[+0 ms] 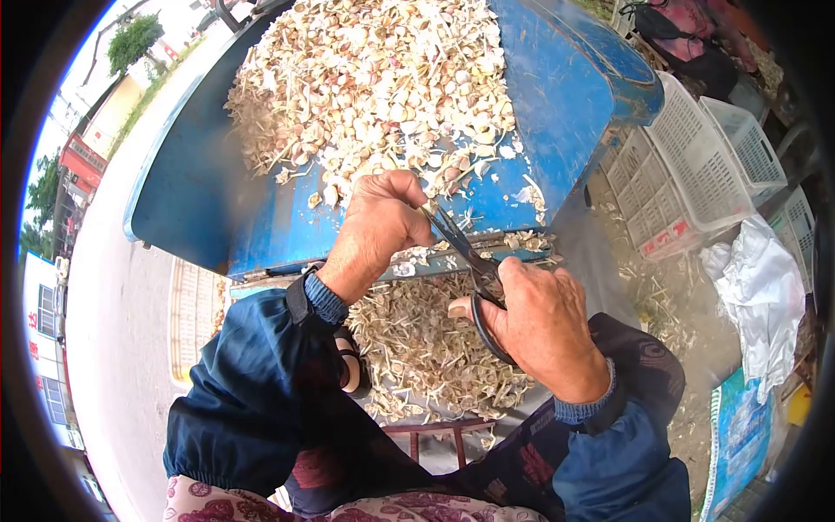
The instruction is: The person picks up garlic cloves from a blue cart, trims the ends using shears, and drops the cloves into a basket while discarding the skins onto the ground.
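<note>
My right hand grips the black-handled scissors, thumb and fingers in the loops. The blades point up and left and reach my left hand, whose fingers are pinched around a small piece of garlic stem at the blade tips. Most of that piece is hidden by the fingers. Both hands are over the front edge of a blue metal cart bed, which holds a large heap of garlic. Below the hands lies a pile of cut stems and husks.
White plastic crates stand at the right, with a white bag and a blue sack nearer me. A pale crate is left of the cart. My knees are on both sides of the husk pile.
</note>
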### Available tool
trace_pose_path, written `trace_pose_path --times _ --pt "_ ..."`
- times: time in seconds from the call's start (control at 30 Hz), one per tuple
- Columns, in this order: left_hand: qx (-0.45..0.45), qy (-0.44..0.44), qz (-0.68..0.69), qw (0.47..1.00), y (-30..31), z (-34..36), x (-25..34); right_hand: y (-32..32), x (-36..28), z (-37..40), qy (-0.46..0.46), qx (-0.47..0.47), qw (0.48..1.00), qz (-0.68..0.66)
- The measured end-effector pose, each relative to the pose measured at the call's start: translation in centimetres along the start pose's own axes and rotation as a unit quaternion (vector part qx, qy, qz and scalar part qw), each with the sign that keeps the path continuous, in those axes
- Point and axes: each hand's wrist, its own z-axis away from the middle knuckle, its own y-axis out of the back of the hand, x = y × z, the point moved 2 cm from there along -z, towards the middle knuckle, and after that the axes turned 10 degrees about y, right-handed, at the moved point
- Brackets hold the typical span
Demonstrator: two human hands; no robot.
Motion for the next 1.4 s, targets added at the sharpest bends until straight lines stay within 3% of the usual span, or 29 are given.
trace_pose_path --times 0.23,0.27,0.33,0.37,0.47,0.5,0.67,0.73,0.8,0.9,0.93,1.0,1.03,1.13,1.23,1.4 --pt "-0.035 0.015 -0.002 0.999 0.0 0.9 -2.6 -0.8 0.2 1.2 0.008 -0.056 0.986 -0.154" --pt "-0.047 0.011 -0.001 0.999 0.1 1.1 -2.7 -0.8 0.2 1.3 -0.084 -0.107 0.944 -0.300" --pt "-0.071 0.000 0.000 0.997 0.1 1.5 -2.9 0.4 -0.9 1.4 -0.256 -0.198 0.765 -0.556" --pt "-0.081 -0.022 -0.035 0.996 -0.1 2.1 -2.8 0.5 -1.1 1.5 -0.249 -0.197 0.751 -0.579" --pt "-0.142 0.135 0.165 0.966 0.5 1.4 -4.3 -1.0 -0.4 1.9 -0.292 -0.046 0.680 -0.672" --pt "-0.145 0.148 0.199 0.958 1.3 0.6 -4.7 -0.5 -0.2 1.6 -0.279 -0.023 0.670 -0.688" --pt "-0.106 0.064 0.317 0.940 7.9 -3.5 -3.8 0.4 0.1 1.5 -0.286 -0.020 0.676 -0.679" --pt "-0.020 0.063 0.315 0.947 11.0 -5.0 -4.0 0.4 0.3 1.7 -0.287 -0.024 0.681 -0.674" --pt "0.044 0.079 0.212 0.973 13.4 -7.1 -4.2 0.3 0.5 1.8 -0.276 -0.020 0.674 -0.685" --pt "0.137 -0.019 -0.137 0.981 12.5 -8.7 -3.4 0.5 0.5 1.5 -0.278 -0.022 0.701 -0.656" --pt "0.157 -0.082 -0.252 0.951 12.8 -9.9 -3.8 0.5 0.6 1.4 -0.282 -0.019 0.700 -0.656" --pt "0.188 -0.201 -0.464 0.842 12.5 -12.0 -5.0 0.5 0.8 1.4 -0.293 -0.012 0.696 -0.655" --pt "0.196 -0.155 -0.468 0.848 12.5 -12.6 -5.3 0.6 0.8 1.4 -0.286 -0.011 0.707 -0.646" --pt "0.190 -0.161 -0.516 0.820 12.1 -13.6 -5.6 1.0 0.8 1.0 -0.268 -0.009 0.729 -0.630" --pt "0.244 -0.179 -0.571 0.763 11.7 -14.4 -6.2 1.0 1.0 1.0 -0.266 -0.014 0.734 -0.625" --pt "0.186 -0.239 -0.502 0.810 13.4 -13.8 -5.9 1.4 0.6 0.8 -0.273 0.002 0.733 -0.624"
